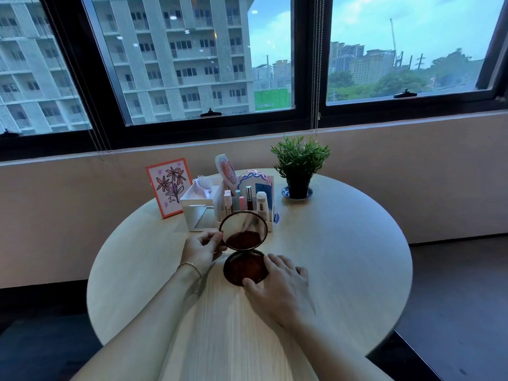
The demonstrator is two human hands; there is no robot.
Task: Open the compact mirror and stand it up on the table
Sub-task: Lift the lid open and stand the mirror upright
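A round dark-brown compact mirror (244, 266) lies open near the middle of the round wooden table (343, 257). Its lower half rests flat on the tabletop, and its upper lid (243, 231) stands up, tilted back, with the mirror glass facing me. My left hand (202, 247) pinches the left rim of the raised lid between thumb and fingers. My right hand (277, 287) rests on the right and front edge of the flat lower half, with thumb and fingers against its rim.
Just behind the mirror stands a white organiser (248, 204) with cosmetics tubes, a comb and a hairbrush. A framed flower picture (169, 187) stands at the back left, a small potted plant (299, 167) at the back right. A wall and window lie beyond.
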